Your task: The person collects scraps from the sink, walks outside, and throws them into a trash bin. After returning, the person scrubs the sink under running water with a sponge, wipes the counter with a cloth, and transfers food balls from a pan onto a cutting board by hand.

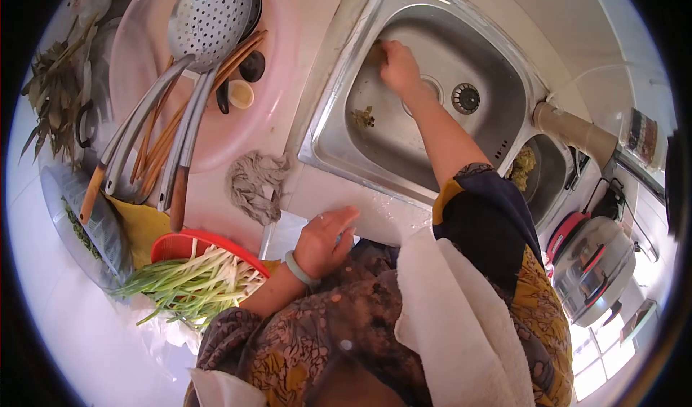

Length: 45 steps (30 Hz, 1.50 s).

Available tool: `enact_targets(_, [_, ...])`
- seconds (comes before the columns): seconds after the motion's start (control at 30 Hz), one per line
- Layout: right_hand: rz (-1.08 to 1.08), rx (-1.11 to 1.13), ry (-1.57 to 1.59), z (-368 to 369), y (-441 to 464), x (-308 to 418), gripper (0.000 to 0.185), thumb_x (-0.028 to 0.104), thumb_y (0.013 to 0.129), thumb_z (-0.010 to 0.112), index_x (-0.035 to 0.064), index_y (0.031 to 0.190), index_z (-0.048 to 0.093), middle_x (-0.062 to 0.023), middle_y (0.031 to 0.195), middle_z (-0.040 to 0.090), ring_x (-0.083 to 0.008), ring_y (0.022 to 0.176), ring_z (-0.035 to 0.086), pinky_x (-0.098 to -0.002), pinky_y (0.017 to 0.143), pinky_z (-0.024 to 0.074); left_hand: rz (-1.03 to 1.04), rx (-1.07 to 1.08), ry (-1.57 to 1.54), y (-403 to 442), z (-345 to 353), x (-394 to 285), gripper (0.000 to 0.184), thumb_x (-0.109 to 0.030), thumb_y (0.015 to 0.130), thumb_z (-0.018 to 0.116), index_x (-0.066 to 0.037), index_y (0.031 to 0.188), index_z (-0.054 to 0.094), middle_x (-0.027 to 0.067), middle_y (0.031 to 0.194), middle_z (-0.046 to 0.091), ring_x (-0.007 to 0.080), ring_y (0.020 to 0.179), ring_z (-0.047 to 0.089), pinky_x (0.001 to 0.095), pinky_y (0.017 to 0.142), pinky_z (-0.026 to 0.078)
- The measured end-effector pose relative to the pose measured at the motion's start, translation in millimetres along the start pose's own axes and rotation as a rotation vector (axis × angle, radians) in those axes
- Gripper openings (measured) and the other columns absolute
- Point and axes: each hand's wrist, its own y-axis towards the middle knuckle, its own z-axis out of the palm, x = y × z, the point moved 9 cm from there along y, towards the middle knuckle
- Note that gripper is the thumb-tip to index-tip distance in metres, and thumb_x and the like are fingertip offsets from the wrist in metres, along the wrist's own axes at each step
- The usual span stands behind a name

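Observation:
My right hand (401, 67) reaches down into the large steel sink basin (468, 28), against its far left wall. The fingers are bent and pressed together at a small brownish-green patch (376, 52); what they hold is hidden. A clump of wet green-brown scraps (362, 117) lies on the basin floor near the left side. The drain strainer (466, 98) sits to the right of my forearm. My left hand (324, 241), with a pale bangle at the wrist, hovers near the counter's front edge. Its fingers are stretched out, the thumb apart, and it holds nothing.
A crumpled grey rag (257, 185) lies left of the sink. Beyond it, a pink basin (281, 90) bears a skimmer (209, 21), ladles and chopsticks. A red basket (169, 242) holds scallions (191, 284). More scraps (523, 166) fill part of the small side basin.

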Motion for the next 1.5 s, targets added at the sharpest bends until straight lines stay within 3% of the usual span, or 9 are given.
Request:
enact_targets(0.2, [-0.305,0.266,0.000,26,-72,34,0.034,0.007,0.079,0.061,0.0053,0.113,0.062,-0.0160,0.100,0.059,-0.0364,0.101,0.056,-0.0438,0.089,0.0470,0.036,-0.013,-0.010,4,5,-12,0.030,-0.006,0.086,0.060,0.000,0.116,0.060,0.0204,0.113,0.064,0.0385,0.101,0.062,0.0416,0.088,0.050])
enact_targets(0.3, [-0.234,0.056,0.145,-2,-80,14,0.033,0.010,0.082,0.060,0.0065,0.114,0.061,-0.0165,0.103,0.060,-0.0360,0.103,0.056,-0.0433,0.089,0.0467,0.065,-0.036,0.004,5,4,-16,0.030,-0.006,0.086,0.060,0.000,0.116,0.060,0.0208,0.113,0.064,0.0382,0.100,0.062,0.0410,0.087,0.051])
enact_targets(0.5, [-0.041,0.305,0.057,-25,-103,-21,0.034,0.008,0.084,0.058,0.0096,0.118,0.061,-0.0173,0.110,0.060,-0.0355,0.107,0.057,-0.0444,0.093,0.0454,0.086,-0.082,0.022,9,1,-18,0.030,-0.010,0.086,0.062,-0.002,0.115,0.061,0.0181,0.110,0.065,0.0356,0.097,0.063,0.0413,0.084,0.051])
enact_targets(0.6, [0.022,-0.011,0.228,-50,-95,-22,0.034,0.009,0.083,0.060,0.0090,0.117,0.059,-0.0171,0.110,0.060,-0.0354,0.106,0.057,-0.0445,0.092,0.0454,0.081,-0.096,0.022,11,-2,-19,0.031,-0.009,0.086,0.062,-0.002,0.115,0.062,0.0186,0.111,0.065,0.0360,0.099,0.063,0.0408,0.085,0.051])
enact_targets(0.8, [-0.061,-0.182,0.080,-24,-72,6,0.032,0.008,0.079,0.061,0.0069,0.111,0.061,-0.0149,0.106,0.061,-0.0354,0.100,0.058,-0.0451,0.088,0.0472,0.064,-0.083,0.028,13,-3,-18,0.031,-0.007,0.085,0.061,-0.002,0.116,0.062,0.0191,0.110,0.065,0.0361,0.100,0.063,0.0406,0.086,0.051])
enact_targets(1.07, [-0.175,0.242,-0.039,24,-108,41,0.029,0.009,0.081,0.060,0.0110,0.109,0.065,-0.0145,0.099,0.061,-0.0339,0.099,0.057,-0.0434,0.088,0.0467,0.055,-0.046,0.037,9,3,-16,0.031,-0.007,0.085,0.061,-0.001,0.116,0.062,0.0194,0.111,0.065,0.0359,0.100,0.063,0.0403,0.086,0.051])
enact_targets(1.17, [-0.112,0.009,0.178,-17,-116,20,0.027,0.010,0.084,0.057,0.0094,0.109,0.066,-0.0154,0.101,0.062,-0.0332,0.099,0.058,-0.0410,0.088,0.0473,0.076,-0.037,0.039,7,4,-16,0.031,-0.007,0.086,0.062,-0.001,0.116,0.062,0.0196,0.111,0.065,0.0357,0.100,0.063,0.0406,0.086,0.051])
enact_targets(1.37, [0.179,0.176,0.357,-60,-138,-38,0.032,0.010,0.083,0.057,0.0066,0.114,0.062,-0.0161,0.107,0.063,-0.0362,0.100,0.059,-0.0421,0.090,0.0469,0.076,-0.043,0.031,7,3,-17,0.031,-0.007,0.086,0.062,-0.001,0.116,0.061,0.0196,0.112,0.065,0.0356,0.100,0.063,0.0406,0.086,0.051])
enact_targets(1.5, [0.011,0.419,0.114,-42,-163,-35,0.029,0.011,0.086,0.056,0.0068,0.113,0.064,-0.0143,0.110,0.063,-0.0301,0.102,0.061,-0.0382,0.090,0.0475,0.073,-0.037,0.023,7,4,-17,0.032,-0.006,0.085,0.062,-0.001,0.117,0.061,0.0200,0.111,0.064,0.0363,0.100,0.063,0.0404,0.086,0.051])
